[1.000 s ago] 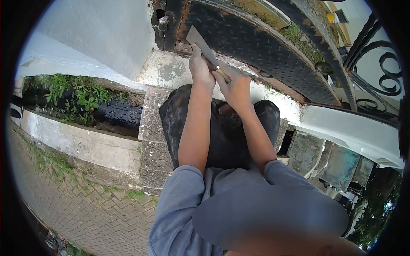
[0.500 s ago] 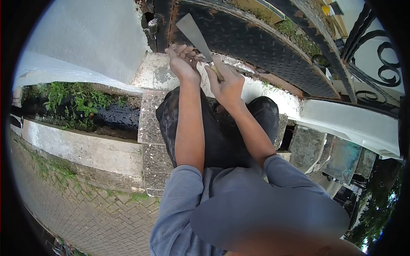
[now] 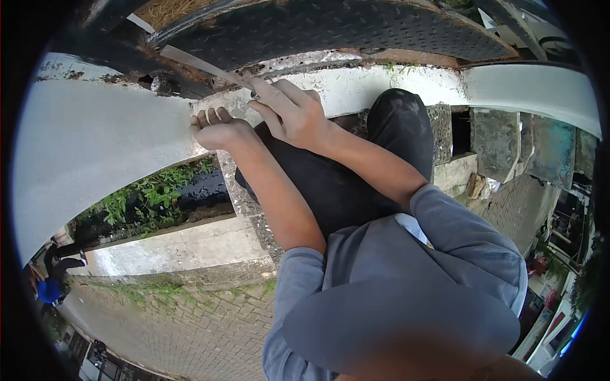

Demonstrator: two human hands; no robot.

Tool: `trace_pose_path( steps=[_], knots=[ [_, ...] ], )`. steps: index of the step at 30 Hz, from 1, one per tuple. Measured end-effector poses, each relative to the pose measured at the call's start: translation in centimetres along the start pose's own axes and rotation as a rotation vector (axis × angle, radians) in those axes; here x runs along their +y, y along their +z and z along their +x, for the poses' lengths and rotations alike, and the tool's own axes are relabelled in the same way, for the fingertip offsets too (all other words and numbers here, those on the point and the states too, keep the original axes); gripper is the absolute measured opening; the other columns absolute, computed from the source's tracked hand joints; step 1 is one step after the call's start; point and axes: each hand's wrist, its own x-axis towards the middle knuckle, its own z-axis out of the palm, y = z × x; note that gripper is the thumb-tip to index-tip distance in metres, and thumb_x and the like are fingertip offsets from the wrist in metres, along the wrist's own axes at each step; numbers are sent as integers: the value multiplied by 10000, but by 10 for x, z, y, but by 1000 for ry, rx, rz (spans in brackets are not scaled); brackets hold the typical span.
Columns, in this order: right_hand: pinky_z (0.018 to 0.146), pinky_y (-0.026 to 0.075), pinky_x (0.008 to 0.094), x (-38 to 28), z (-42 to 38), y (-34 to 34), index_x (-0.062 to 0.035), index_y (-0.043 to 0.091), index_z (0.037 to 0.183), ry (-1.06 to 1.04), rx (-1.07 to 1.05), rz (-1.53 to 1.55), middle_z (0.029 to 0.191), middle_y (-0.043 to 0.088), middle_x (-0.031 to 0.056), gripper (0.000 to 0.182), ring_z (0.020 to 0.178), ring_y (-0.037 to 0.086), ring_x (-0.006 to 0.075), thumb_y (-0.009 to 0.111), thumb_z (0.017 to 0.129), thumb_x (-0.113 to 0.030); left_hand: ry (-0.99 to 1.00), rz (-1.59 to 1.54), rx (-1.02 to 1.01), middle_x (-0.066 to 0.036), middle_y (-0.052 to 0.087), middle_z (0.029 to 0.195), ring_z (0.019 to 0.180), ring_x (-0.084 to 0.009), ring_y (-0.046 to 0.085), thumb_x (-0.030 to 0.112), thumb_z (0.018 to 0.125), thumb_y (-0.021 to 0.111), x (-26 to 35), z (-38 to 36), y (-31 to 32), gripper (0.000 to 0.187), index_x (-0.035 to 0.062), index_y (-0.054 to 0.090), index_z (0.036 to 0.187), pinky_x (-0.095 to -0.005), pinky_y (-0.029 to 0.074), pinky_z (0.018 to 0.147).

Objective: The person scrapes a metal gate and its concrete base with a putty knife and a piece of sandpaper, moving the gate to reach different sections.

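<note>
My right hand (image 3: 293, 117) grips a putty knife by its handle, which is mostly hidden in my fingers. The knife's flat metal blade (image 3: 202, 66) points up and left, seen at a slant, and overlaps the lower edge of the black metal gate panel (image 3: 330, 32). Lower and to the left, my left hand (image 3: 221, 129) is turned up with loosely curled fingers. It shows nothing in it and is close to the corner of the white wall (image 3: 114, 120). Both forearms reach over my knees in dark trousers (image 3: 330, 184).
A white ledge (image 3: 356, 82) with peeling paint runs under the gate. On the left a drain with green plants (image 3: 149, 193) lies behind a low concrete curb (image 3: 184, 247). Brick paving (image 3: 171, 317) stretches beyond. At the far left is a person in blue (image 3: 49, 289).
The view has swung left. The putty knife has tilted from steep and broad-faced to a flatter slant toward the gate's left end. My left hand has shifted lower, toward the white wall.
</note>
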Motion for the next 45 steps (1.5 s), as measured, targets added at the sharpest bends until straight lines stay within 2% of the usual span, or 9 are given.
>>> trace_pose_path(
  steps=[7,12,14,22,30,33,36,42,45],
  knots=[
    [388,492,277,9,-7,20,-82,591,1234,15,41,-121,895,641,54,416,525,595,162,706,861,-227,348,256,11,-53,496,908,793,-184,487,315,951,444,22,-13,-61,265,71,531,1006,-327,407,635],
    [346,445,295,20,-38,26,-120,551,1278,86,-227,-249,921,641,83,433,422,543,169,660,882,-258,271,315,7,-74,510,930,793,-203,507,318,940,430,9,0,-79,293,52,530,1015,-339,419,643],
    [354,447,301,13,-41,32,-123,500,1348,106,-67,-87,922,647,107,517,393,542,194,638,859,-217,375,437,-81,-91,512,951,789,-220,513,305,929,412,8,-10,-75,311,34,518,1039,-355,421,648],
    [457,538,391,3,-49,37,-86,497,1259,105,-157,26,966,627,213,435,575,684,304,585,843,-183,387,488,-174,-111,489,1031,861,-242,502,341,952,348,7,-28,-75,379,29,496,1109,-363,419,665],
    [484,556,376,-4,-40,27,-65,482,1356,182,-130,-21,986,655,207,546,614,703,297,573,835,-202,591,479,-535,-175,426,1317,1157,-310,498,562,1013,222,8,-43,-68,667,12,387,1351,-485,468,940],
    [463,546,365,6,-46,41,-57,480,1347,292,-382,-78,946,645,191,521,584,695,279,559,847,-183,720,534,-513,-203,383,1399,1261,-344,447,538,1014,200,19,-37,-60,680,-4,340,1400,-512,444,1021],
    [495,556,417,-6,-41,26,-36,444,1357,144,-189,59,953,653,218,525,624,703,326,555,860,-162,822,550,-470,-241,359,1427,1296,-380,425,478,1024,189,31,-40,-51,658,-34,317,1417,-537,430,1057],
    [421,520,401,3,-29,19,-65,475,1241,335,-452,71,861,647,192,447,562,689,294,620,820,-109,1085,655,-489,-258,436,1339,1194,-390,530,331,1019,367,71,-23,-6,524,-65,386,1362,-509,525,922],
    [407,508,372,-8,-17,6,-90,508,1215,246,-95,98,844,652,149,397,516,658,278,638,844,-149,1362,914,-595,-249,500,1266,1066,-371,609,187,959,483,77,-36,19,536,-82,347,1402,-432,572,804]
  ],
)
